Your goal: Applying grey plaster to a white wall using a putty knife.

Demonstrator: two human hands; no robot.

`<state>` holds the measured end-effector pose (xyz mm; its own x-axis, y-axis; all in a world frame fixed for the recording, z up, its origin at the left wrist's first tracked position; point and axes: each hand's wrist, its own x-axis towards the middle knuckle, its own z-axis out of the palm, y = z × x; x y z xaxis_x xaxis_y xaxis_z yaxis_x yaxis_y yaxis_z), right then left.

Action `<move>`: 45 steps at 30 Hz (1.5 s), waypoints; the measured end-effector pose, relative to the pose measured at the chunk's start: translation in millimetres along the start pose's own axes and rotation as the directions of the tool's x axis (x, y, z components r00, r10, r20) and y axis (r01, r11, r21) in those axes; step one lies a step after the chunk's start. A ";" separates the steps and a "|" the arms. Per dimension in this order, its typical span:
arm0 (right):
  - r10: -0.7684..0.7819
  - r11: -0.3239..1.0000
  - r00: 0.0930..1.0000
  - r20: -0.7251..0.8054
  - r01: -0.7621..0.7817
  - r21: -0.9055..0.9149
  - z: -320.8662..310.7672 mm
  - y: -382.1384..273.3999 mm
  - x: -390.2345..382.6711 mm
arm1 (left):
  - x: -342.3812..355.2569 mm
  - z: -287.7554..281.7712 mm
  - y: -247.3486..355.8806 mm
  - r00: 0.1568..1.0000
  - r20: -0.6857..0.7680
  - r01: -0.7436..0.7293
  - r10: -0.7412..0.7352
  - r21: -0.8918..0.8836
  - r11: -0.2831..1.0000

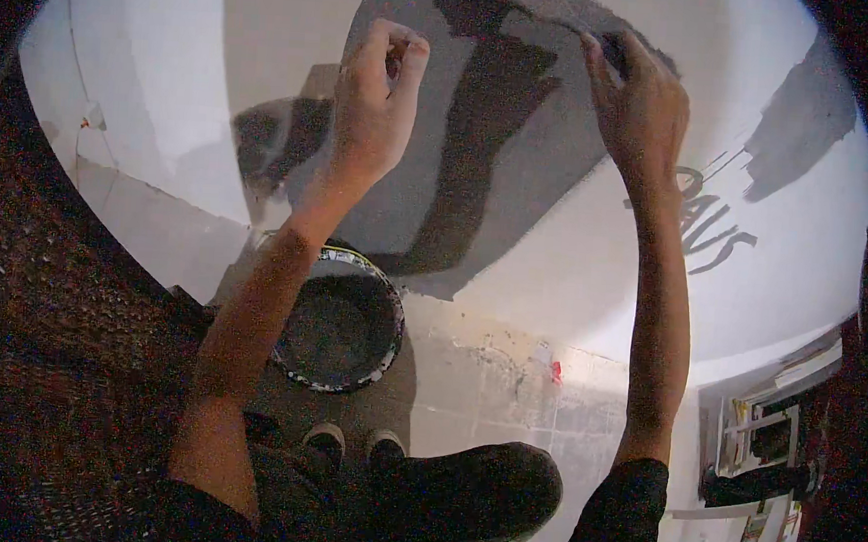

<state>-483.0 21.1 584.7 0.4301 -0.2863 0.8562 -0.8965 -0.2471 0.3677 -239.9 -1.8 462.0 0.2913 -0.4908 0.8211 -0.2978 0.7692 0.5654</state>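
My right hand (pixel 647 110) is raised at the upper right, against the edge of a dark grey painted patch (pixel 547 169) on the white wall. Its thumb and fingers close around something dark and thin that I cannot make out. My left hand (pixel 376 111) is held up in front of the same patch, fingers curled toward the thumb in a loose fist with nothing visible inside. Shadows of arm and hand fall across the grey surface. Below my left forearm stands a round black tub (pixel 387 363) with a paint-spattered rim and dark grey contents.
Light floor tiles (pixel 447 399) with a small red scrap (pixel 556 373) lie below the wall. Dark grey lettering (pixel 719 232) and another grey patch (pixel 805 119) mark the white wall at right. My shoes (pixel 386 443) are near the tub. White framed items (pixel 759 435) stand at the lower right.
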 end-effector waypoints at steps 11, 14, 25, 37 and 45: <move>0.293 0.952 0.945 0.143 -0.274 -0.140 -51.3 71.3 -57.7 | -6.4 -7.0 -7.8 0.999 0.002 -0.033 0.033 0.049 0.998; 0.377 0.923 0.912 0.162 -0.356 -0.146 -63.1 76.8 -72.1 | -5.1 -2.4 -11.4 1.000 0.020 0.000 -0.001 0.014 1.000; 0.151 0.988 0.984 0.090 -0.151 -0.016 -23.4 7.3 -6.7 | -13.4 22.9 -4.9 0.999 0.038 -0.031 0.035 -0.080 0.996; 0.323 0.941 0.945 0.047 -0.316 -0.123 -77.9 108.8 -95.3 | -9.9 2.5 -20.8 0.997 0.078 0.009 -0.009 0.004 1.000; 0.237 0.971 0.971 0.013 -0.236 -0.049 -46.8 92.2 -89.2 | -27.5 38.3 -23.6 0.984 0.178 0.002 0.000 -0.011 1.000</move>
<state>-609.0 67.2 559.2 0.2070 -0.3487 0.9141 -0.9767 -0.1274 0.1725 -275.7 -22.1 429.0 0.1250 -0.5556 0.8220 -0.2877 0.7726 0.5660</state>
